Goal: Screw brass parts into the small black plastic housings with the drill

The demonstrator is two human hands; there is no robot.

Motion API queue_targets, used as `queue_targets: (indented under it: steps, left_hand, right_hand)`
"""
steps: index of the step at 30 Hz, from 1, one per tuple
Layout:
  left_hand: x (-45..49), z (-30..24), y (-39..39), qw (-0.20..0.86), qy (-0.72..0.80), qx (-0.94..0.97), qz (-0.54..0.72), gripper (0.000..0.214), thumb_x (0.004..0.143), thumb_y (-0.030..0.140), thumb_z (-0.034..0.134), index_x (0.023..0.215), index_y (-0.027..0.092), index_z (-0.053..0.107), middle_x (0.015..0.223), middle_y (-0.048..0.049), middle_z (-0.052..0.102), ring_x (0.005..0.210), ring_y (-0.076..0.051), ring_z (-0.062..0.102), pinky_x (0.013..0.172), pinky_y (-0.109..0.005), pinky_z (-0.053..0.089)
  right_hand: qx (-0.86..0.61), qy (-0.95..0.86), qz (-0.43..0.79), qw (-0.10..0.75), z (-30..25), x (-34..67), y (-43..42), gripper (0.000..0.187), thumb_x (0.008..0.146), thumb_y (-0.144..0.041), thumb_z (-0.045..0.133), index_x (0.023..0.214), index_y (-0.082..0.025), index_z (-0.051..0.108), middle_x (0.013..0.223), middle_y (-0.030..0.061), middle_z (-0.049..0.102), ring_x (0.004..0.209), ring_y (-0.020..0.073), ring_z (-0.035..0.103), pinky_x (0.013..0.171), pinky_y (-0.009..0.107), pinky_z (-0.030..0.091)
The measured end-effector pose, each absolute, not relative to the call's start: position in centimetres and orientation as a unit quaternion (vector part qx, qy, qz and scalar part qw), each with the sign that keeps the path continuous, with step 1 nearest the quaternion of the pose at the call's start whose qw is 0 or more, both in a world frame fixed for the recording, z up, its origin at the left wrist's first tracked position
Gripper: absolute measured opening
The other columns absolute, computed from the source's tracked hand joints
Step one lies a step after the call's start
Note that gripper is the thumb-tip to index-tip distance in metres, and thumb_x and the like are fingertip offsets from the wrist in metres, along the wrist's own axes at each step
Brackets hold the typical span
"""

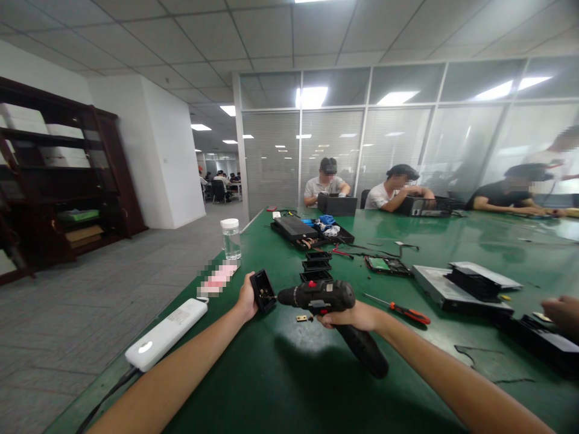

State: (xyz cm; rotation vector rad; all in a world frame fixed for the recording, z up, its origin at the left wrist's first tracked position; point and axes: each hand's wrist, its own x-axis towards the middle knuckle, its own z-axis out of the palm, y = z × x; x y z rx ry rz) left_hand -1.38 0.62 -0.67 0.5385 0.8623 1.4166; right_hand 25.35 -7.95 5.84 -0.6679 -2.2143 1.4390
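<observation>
My left hand grips a small black open-sided plastic casing, tilted up with its hollow side toward the drill. Some small brass-coloured bits show inside it. A black cordless drill with red buttons is in my right hand, held level and pointing left. Its tip reaches the casing's opening; whether it touches a screw I cannot make out. Beneath the drill lies a small brass-coloured piece on the green tabletop. Just beyond stand several similar black casings in a row.
To the right lie a red-and-black screwdriver, a hard drive and a silver metal drive box. A white power strip and a clear bottle line the left edge. Co-workers sit across; another person's hand shows at far right.
</observation>
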Motion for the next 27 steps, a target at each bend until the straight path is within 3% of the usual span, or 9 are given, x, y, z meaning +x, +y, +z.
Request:
queue_targets:
  steps: [27]
  left_hand:
    - [-1.7, -1.5, 1.3, 0.649, 0.364, 0.248, 0.620, 0.032, 0.064, 0.047, 0.052, 0.068, 0.015, 0.055, 0.055, -0.0022, 0.055, 0.049, -0.017, 0.054, 0.053, -0.033, 0.045]
  right_hand:
    - [-0.259, -0.796, 0.508, 0.203, 5.9, 25.4, -8.0, 0.022, 0.076, -0.032, 0.055, 0.080, -0.010, 0.054, 0.071, 0.0021, 0.050, 0.069, 0.0123, 0.048, 0.068, 0.026, 0.039]
